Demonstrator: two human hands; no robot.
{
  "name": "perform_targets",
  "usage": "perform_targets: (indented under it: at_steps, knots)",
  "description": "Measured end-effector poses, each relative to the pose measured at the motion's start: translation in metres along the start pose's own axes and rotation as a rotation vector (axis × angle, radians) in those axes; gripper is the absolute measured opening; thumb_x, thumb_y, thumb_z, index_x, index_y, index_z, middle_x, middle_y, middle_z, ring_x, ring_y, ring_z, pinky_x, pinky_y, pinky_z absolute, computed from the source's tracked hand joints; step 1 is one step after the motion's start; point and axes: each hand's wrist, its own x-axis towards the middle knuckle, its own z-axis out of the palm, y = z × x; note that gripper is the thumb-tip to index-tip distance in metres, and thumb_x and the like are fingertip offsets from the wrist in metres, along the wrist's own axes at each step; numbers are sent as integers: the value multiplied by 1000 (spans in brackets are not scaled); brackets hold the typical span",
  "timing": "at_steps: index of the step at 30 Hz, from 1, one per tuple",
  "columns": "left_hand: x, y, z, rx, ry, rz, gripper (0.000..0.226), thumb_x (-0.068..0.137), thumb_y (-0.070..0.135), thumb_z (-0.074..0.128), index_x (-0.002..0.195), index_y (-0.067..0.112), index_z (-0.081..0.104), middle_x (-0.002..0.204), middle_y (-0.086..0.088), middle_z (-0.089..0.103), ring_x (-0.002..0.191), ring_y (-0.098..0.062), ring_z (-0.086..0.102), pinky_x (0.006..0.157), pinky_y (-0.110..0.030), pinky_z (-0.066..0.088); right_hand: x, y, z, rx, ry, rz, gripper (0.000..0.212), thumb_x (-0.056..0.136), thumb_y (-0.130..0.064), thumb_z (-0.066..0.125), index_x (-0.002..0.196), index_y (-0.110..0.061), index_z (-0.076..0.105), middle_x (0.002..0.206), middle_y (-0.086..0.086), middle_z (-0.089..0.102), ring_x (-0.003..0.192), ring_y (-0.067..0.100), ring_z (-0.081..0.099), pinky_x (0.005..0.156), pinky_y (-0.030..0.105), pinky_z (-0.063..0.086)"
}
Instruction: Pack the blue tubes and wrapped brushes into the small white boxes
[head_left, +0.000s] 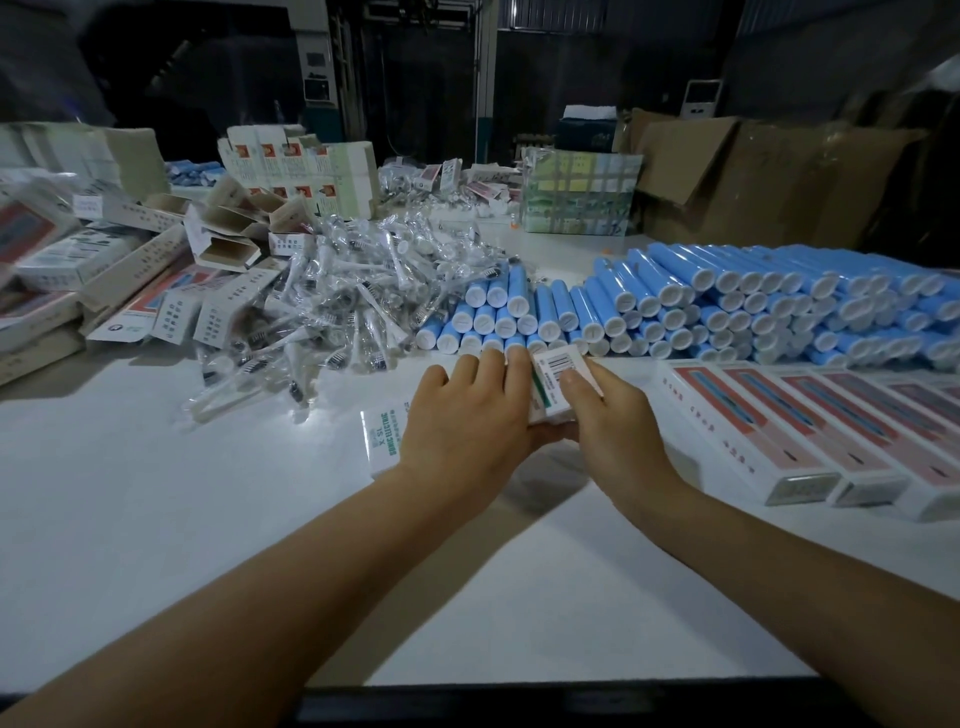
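Observation:
A small white box (556, 379) with a barcode label sits between both hands at the table's middle, one end raised toward the tubes. My left hand (467, 421) grips its left side, fingers curled over the top. My right hand (608, 410) holds its right side, thumb on the label. Blue tubes (675, 306) with white caps lie stacked in a long pile just beyond the hands. Wrapped brushes (353, 291) in clear plastic form a heap to the left of the tubes. Part of the white box (382, 436) with green lettering shows under my left wrist.
Closed white boxes with pink fronts (810, 431) lie in a row at the right. Open and flat empty cartons (171, 280) pile up at the left. Cardboard boxes (737, 171) and a patterned carton (576, 192) stand at the back.

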Motion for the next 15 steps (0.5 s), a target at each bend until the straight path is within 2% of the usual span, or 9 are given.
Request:
perform_targets:
  at_steps: [2,4,8,12,15]
  knots:
    - [-3,0,0,33,22,15,81,85,71,36,132,7,51,108,-5,64,88,-19,61,67,-30,42,-3,1,-1,-103,1,-52,27,101,-24,43,121,-20,61,100,-3,68,92,12,67,69,18,56]
    - [-5,0,1,62,93,37,77,83,71,39,121,7,62,95,-2,67,76,-16,62,60,-28,43,-5,2,-3,-189,-20,-84,38,102,-25,40,136,-13,52,111,3,66,97,12,64,69,14,54]
    - [-6,0,-1,18,103,31,79,85,67,25,119,7,63,92,-2,67,74,-16,62,59,-29,43,-7,0,-2,-195,-55,-83,42,102,-27,38,142,-16,44,119,2,62,103,10,62,76,18,55]
    - [-3,-4,-5,-74,67,-18,77,84,66,34,116,2,62,89,-9,66,72,-24,62,58,-33,44,-3,-6,1,21,-108,-16,47,100,-27,44,146,-32,35,123,-11,57,104,4,62,86,31,56]
    - [-1,-3,-5,-88,30,-13,75,85,66,39,117,2,61,90,-9,66,73,-25,62,59,-33,43,0,-5,2,107,-116,0,50,99,-26,47,147,-30,33,115,-21,61,99,-1,64,84,27,56]
